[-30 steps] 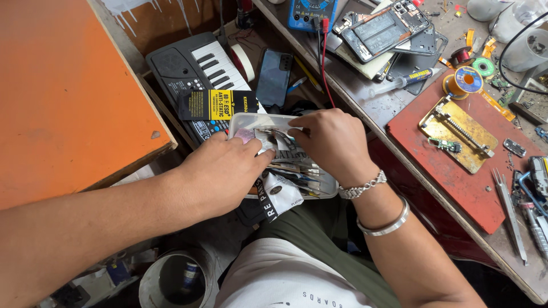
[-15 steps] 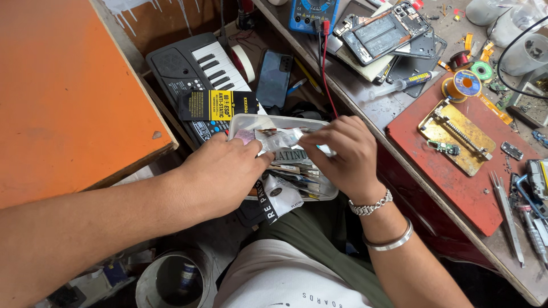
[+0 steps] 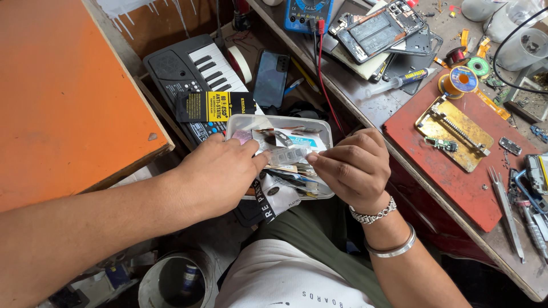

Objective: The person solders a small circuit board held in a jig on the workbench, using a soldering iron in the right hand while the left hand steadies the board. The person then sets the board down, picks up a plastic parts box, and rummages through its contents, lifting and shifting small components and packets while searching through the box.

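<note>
Both hands have drawn together, left hand (image 3: pixel 220 174) and right hand (image 3: pixel 354 168) pinching a clear packet (image 3: pixel 288 155) above the tray (image 3: pixel 240 122) for inspection.

An orange board (image 3: pixel 63 97) is taking up the far left of the scene. Just right of it a small black keyboard (image 3: pixel 191 71) is lying tilted, with a black-and-yellow packet (image 3: pixel 214 106) resting across its near end and a dark phone (image 3: pixel 270 78) leaning beside it. On the counter (image 3: pixel 371 108) at the far side a blue multimeter (image 3: pixel 307 11) is sitting with its red lead (image 3: pixel 323 74) trailing nearward, next to an opened phone (image 3: pixel 377 31). Further right a red mat (image 3: pixel 456 165) is carrying a brass-coloured jig (image 3: pixel 454 132), with a solder spool (image 3: pixel 460 81) sitting just beyond it. Tweezers (image 3: pixel 505 208) are lying at the right edge. A white bucket (image 3: pixel 171 282) is standing on the floor, near left.
</note>
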Action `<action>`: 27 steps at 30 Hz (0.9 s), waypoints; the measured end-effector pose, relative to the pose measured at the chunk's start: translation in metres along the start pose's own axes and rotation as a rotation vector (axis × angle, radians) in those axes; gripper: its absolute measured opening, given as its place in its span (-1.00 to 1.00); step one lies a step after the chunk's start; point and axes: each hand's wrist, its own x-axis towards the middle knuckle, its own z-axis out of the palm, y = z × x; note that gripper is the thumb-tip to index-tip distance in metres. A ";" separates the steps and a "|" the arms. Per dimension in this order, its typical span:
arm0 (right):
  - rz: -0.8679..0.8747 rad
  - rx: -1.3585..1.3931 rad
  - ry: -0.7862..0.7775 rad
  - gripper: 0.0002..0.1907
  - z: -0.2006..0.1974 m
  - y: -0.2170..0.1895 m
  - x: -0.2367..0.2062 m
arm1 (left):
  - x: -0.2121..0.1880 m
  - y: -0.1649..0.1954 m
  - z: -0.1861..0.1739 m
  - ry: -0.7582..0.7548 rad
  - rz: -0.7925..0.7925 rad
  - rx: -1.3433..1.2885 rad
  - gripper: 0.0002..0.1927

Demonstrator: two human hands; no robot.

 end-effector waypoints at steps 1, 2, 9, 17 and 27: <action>0.003 0.004 0.003 -0.78 0.000 0.000 0.000 | 0.000 0.000 0.000 0.005 0.003 0.006 -0.35; 0.006 0.008 0.005 -0.78 0.000 0.000 0.001 | 0.000 0.000 0.000 -0.005 0.000 0.011 -0.37; 0.337 0.043 -0.185 -0.86 0.018 0.002 0.012 | 0.000 0.000 -0.001 0.000 -0.002 0.005 -0.37; 0.662 0.186 -0.358 -0.84 0.019 0.008 0.025 | -0.002 0.001 -0.004 -0.008 -0.021 -0.020 -0.33; 0.590 0.156 -0.530 -0.66 0.001 0.013 0.013 | -0.001 0.000 0.000 0.007 -0.017 -0.029 -0.33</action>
